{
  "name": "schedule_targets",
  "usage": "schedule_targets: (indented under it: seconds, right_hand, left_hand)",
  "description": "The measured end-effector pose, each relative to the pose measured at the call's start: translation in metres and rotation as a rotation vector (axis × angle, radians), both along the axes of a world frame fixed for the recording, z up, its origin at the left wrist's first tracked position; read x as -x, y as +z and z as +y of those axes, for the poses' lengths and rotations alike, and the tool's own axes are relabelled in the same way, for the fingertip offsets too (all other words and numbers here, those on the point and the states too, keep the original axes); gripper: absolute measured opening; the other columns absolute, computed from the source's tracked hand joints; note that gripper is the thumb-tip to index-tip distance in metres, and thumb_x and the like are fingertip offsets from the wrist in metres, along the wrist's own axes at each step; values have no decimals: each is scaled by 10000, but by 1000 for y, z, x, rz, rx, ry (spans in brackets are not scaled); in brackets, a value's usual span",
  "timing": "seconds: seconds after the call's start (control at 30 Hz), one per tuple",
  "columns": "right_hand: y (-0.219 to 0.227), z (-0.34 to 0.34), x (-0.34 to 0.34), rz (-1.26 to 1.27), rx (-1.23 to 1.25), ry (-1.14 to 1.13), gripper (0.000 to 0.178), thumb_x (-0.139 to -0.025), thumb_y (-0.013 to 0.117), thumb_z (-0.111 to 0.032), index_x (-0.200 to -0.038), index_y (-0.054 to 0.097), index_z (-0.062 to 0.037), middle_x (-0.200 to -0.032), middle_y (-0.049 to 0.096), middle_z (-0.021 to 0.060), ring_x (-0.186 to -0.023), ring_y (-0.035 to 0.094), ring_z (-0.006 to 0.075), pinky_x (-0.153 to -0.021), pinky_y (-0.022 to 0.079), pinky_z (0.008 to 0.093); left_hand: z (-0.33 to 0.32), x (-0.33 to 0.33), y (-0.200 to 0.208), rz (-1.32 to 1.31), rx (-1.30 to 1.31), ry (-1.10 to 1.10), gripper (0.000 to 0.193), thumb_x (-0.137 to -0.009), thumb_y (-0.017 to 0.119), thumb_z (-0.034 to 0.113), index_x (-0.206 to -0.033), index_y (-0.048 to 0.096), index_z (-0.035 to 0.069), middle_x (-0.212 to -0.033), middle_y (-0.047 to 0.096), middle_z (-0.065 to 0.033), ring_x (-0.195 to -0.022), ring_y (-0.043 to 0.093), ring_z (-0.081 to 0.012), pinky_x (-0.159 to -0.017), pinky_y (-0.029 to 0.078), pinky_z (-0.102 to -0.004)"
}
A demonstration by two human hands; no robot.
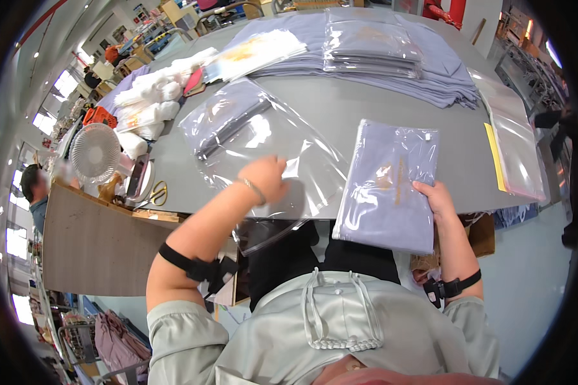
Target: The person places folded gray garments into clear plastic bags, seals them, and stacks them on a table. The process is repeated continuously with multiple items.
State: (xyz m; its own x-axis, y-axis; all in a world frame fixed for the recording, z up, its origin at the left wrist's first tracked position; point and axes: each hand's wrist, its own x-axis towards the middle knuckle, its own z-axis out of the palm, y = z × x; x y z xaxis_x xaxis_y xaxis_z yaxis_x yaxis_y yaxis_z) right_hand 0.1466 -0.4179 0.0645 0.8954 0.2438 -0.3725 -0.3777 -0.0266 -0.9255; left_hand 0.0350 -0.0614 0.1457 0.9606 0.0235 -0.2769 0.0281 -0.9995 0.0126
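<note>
My right hand (437, 199) grips the right edge of a flat lavender garment in a clear zip bag (388, 186), thumb on top. The packed garment tilts over the table's near edge. My left hand (265, 179) is closed, with its fingers curled in over a large clear plastic bag (311, 170); whether it pinches the film is hidden. This bag spreads across the middle of the table and hangs over the near edge. Inside or beneath its far left part lies another folded lavender piece in shiny film (228, 119); I cannot tell which.
At the back of the grey table (469, 154) lie lavender fabric (449, 83) and stacked packed garments (369, 48). White bundles (148, 96), a fan (96, 153) and scissors (155, 194) are on the left. Clear bags (510, 138) lie right. A person (38, 199) is beyond the left side.
</note>
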Motion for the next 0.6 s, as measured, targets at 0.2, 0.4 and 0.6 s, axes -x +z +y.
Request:
schedule_targets:
  seconds: [0.2,0.4,0.6]
  right_hand:
    - [-18,-37,3,-6,79,-54,384,-764,691,-184,-1033,577,65,-914,640,130,-766,623,205,-694,501,339]
    - [15,-28,48,-406,-39,-55,450,-754,696,-166,-1122,539,39,-1007,608,117,-869,601,192,-761,490,325]
    - [20,-7,81,-197,-261,21,515,-738,703,-147,-1193,508,-5,-1068,589,82,-954,568,192,-830,464,332]
  left_hand:
    - [-23,25,-85,-154,-131,-14,227,-761,615,153,-934,539,27,-921,573,-161,-848,606,-314,-751,513,-385]
    - [-13,12,-74,-169,-85,31,127,-787,566,142,-882,592,63,-870,604,-143,-789,629,-318,-694,522,-393]
    - [24,-13,-56,-202,473,140,191,-816,497,168,-831,655,61,-769,651,-159,-744,619,-333,-666,490,-390]
